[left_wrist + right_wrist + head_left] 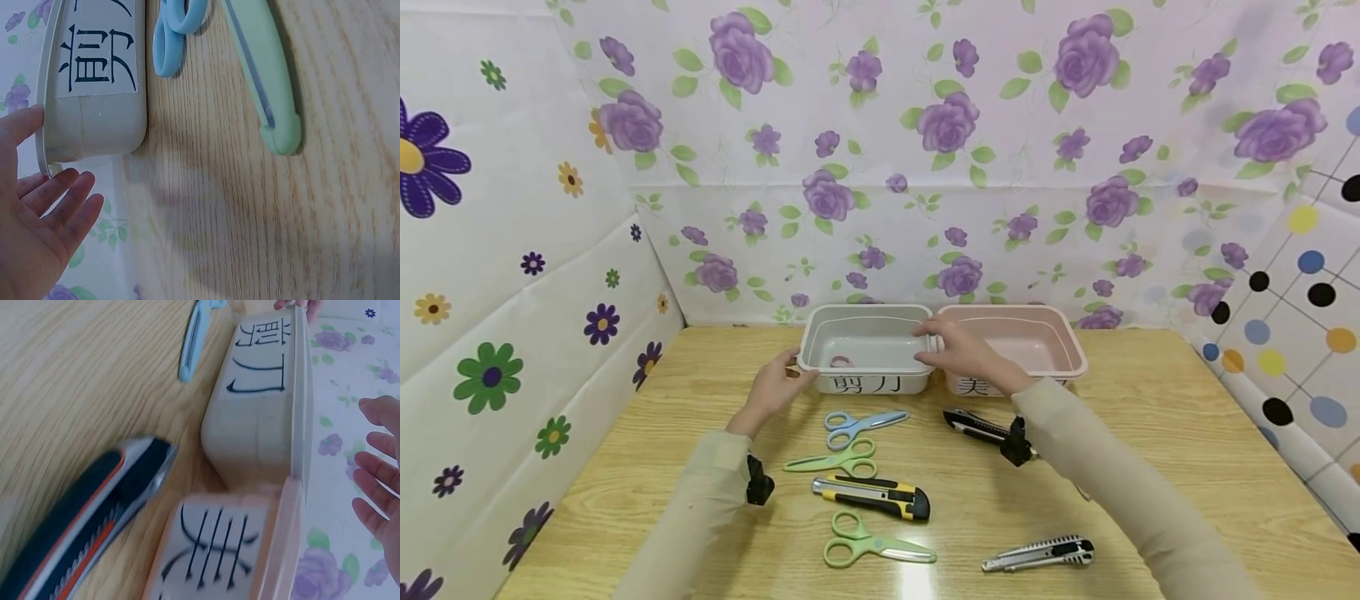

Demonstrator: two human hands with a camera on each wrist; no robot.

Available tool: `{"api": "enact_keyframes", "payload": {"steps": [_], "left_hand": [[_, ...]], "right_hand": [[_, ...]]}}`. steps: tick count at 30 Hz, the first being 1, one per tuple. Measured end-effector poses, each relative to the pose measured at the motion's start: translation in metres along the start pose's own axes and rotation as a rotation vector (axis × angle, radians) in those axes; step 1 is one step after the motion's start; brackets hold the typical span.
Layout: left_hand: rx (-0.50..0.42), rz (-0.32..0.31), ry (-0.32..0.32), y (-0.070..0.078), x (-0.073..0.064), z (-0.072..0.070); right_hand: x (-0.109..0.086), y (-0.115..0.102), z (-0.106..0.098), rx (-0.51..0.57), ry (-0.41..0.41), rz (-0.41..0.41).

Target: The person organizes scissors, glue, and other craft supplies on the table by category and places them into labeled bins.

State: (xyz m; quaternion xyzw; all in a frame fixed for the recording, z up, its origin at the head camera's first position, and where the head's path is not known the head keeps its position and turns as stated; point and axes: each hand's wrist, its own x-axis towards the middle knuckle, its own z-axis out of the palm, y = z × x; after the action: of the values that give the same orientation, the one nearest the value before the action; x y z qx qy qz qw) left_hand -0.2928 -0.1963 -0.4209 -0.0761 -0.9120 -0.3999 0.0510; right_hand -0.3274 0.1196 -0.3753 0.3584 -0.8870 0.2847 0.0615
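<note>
My left hand (769, 390) holds the front left corner of a grey plastic bin (912, 383), its thumb on the rim (41, 134) and its fingers around the side. Inside the bin, a small pink loop (841, 361) like a scissor handle shows. Over the rims where the two bins meet is my right hand (958, 346), fingers spread and nothing between them. In the right wrist view that hand (384, 469) appears apart from the grey bin. A pink bin (1060, 342) stands against the grey one on the right. Both carry black-lettered labels on the front.
Before the bins lie blue scissors (853, 429), green scissors (838, 458), a yellow-black utility knife (872, 496) and another green pair of scissors (868, 546). A black utility knife (973, 425) lies partly under my right wrist. A silver utility knife (1041, 553) is front right. Flowered cloth (880, 242) hangs behind.
</note>
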Motion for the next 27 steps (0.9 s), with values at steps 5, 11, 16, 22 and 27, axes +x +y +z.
{"api": "enact_keyframes", "payload": {"steps": [5, 11, 16, 22, 27], "left_hand": [[0.000, 0.000, 0.002, -0.001, 0.000, 0.001], [-0.011, -0.007, 0.000, -0.001, 0.000, 0.001], [-0.019, -0.004, -0.003, -0.003, 0.000, 0.001], [-0.027, 0.002, -0.001, -0.002, 0.000, 0.000], [-0.032, -0.004, -0.004, -0.004, 0.001, 0.001]], "right_hand": [[-0.016, 0.006, -0.012, -0.062, 0.040, -0.043], [-0.035, 0.011, -0.025, -0.119, 0.035, -0.104], [-0.056, 0.010, -0.031, -0.116, 0.008, -0.072], [-0.082, 0.011, -0.035, -0.103, 0.005, -0.082], [-0.107, 0.011, -0.033, -0.138, 0.006, -0.063]]}}
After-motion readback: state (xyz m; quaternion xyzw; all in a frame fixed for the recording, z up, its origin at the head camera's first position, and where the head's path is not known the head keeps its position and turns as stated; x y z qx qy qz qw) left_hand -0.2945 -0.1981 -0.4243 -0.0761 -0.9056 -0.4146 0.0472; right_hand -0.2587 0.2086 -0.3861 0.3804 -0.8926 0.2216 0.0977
